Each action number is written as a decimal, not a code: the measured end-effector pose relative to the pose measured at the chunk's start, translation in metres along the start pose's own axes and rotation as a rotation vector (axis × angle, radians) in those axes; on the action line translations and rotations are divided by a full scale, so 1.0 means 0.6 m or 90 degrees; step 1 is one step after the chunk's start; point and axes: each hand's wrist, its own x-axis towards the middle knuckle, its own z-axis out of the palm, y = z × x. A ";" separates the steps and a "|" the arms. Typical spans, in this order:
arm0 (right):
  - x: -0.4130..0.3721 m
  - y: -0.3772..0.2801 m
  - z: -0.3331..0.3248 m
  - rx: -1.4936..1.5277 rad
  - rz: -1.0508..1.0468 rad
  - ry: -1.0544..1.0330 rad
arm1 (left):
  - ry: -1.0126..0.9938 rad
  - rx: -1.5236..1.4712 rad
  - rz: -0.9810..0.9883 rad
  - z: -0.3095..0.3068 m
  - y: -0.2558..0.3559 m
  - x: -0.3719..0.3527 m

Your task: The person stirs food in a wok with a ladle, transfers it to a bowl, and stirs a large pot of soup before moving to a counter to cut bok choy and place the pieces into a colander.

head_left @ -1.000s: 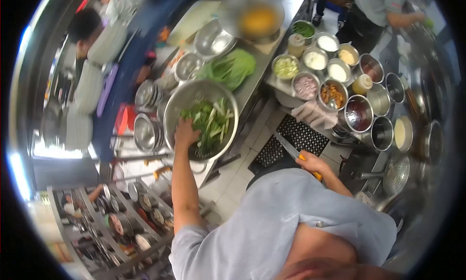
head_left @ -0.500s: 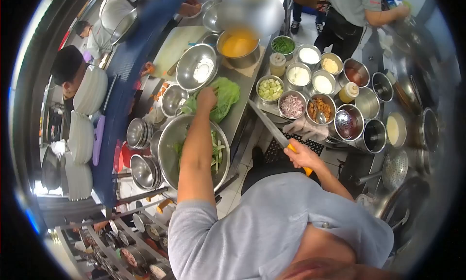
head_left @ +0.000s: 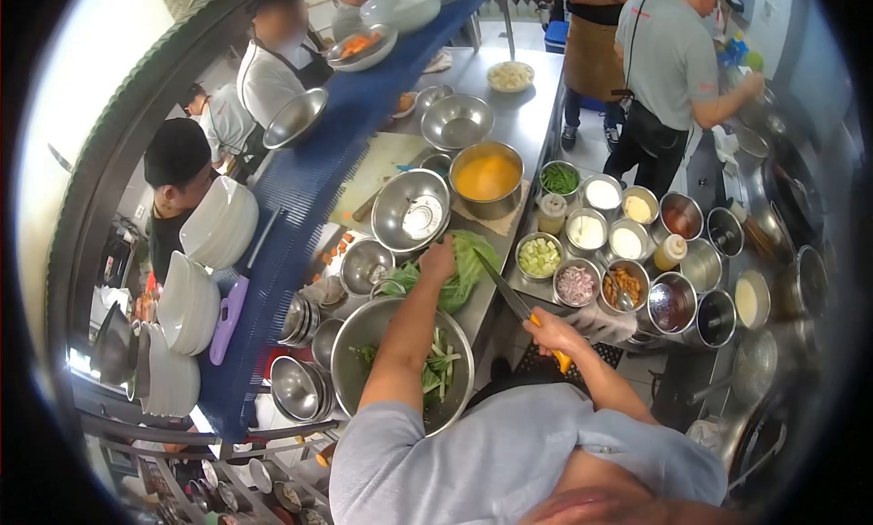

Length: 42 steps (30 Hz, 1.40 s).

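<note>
My left hand (head_left: 437, 262) is closed on a bunch of leafy greens (head_left: 468, 268) at the edge of the steel counter. A large steel bowl (head_left: 346, 366) with cut green stalks (head_left: 442, 366) stands under my left forearm. My right hand (head_left: 551, 333) grips the yellow handle of a long knife (head_left: 506, 289), whose blade points up and left, its tip by the leaves. Beyond the greens are a steel bowl (head_left: 391, 202) and a pot of orange liquid (head_left: 487, 173).
Several steel containers of ingredients, among them chopped onion (head_left: 576, 284), stand to the right. White bowls (head_left: 189, 311) line the blue shelf (head_left: 314, 184) at left. A co-worker (head_left: 668, 61) stands at the upper right, another (head_left: 177, 175) behind the shelf.
The view has shifted, so the counter items appear lower and further right. The knife tip has come closer to the greens. My left hand still holds the leaves.
</note>
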 end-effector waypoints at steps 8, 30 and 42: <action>-0.005 0.006 0.007 0.011 0.015 -0.011 | 0.056 0.008 -0.002 0.040 -0.013 0.033; -0.028 -0.015 0.007 -0.092 -0.072 0.036 | 0.137 -0.192 0.071 -0.030 -0.058 -0.053; 0.031 -0.006 -0.004 -0.080 0.016 -0.037 | 0.317 -0.853 0.187 -0.215 -0.041 -0.230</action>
